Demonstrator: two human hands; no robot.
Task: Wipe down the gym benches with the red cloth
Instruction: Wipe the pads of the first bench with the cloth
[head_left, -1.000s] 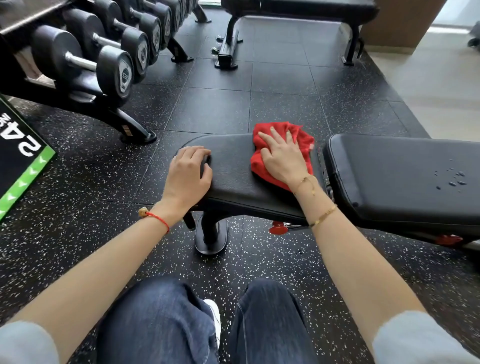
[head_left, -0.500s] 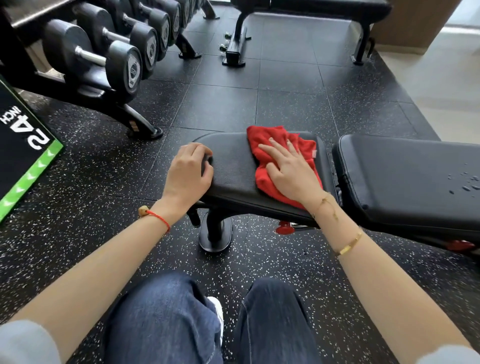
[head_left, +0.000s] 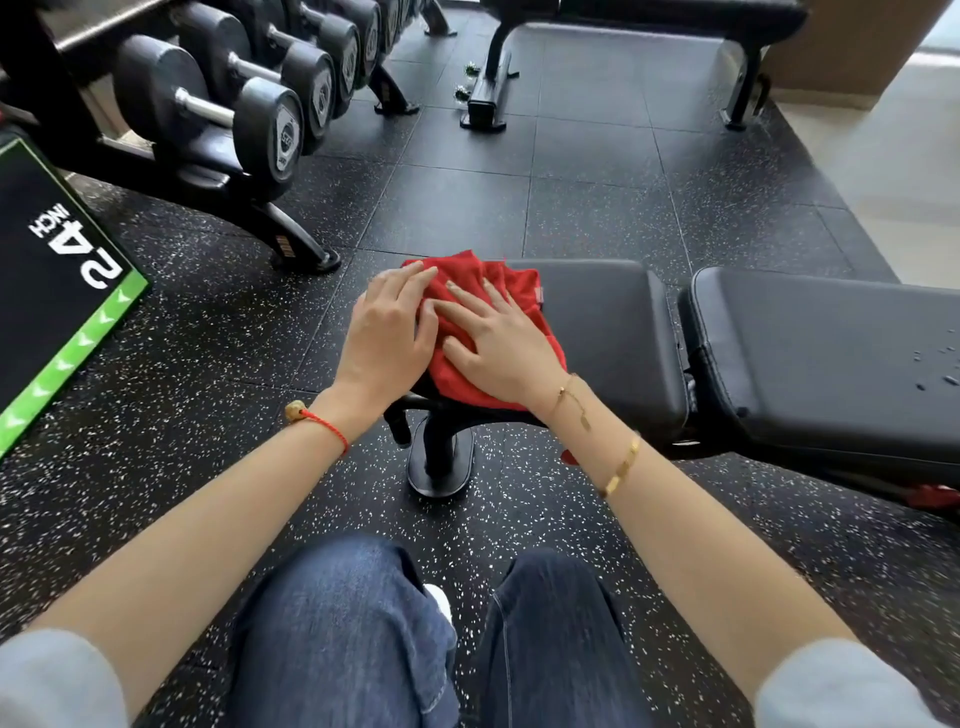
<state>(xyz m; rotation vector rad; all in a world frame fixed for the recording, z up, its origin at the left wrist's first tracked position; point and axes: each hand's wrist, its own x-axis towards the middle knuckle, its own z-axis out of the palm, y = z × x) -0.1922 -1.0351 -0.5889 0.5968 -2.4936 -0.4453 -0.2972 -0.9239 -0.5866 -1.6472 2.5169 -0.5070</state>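
Note:
The red cloth (head_left: 470, 291) lies crumpled over the left end of the black bench seat pad (head_left: 608, 332). My right hand (head_left: 498, 343) presses flat on the cloth with fingers spread. My left hand (head_left: 387, 332) rests at the seat's left end, its fingers touching the cloth's left edge. The bench's longer back pad (head_left: 821, 358) lies to the right, with a few water drops (head_left: 935, 371) near its right side.
A dumbbell rack (head_left: 249, 119) stands at the far left, its foot close to the bench. A black and green box (head_left: 57, 291) sits on the left. A second bench (head_left: 644, 21) stands at the back. My knees are at the bottom, above speckled rubber floor (head_left: 197, 374).
My right hand has slid the red cloth leftward along the seat pad to its left end, where it meets my left hand. The view has shifted slightly.

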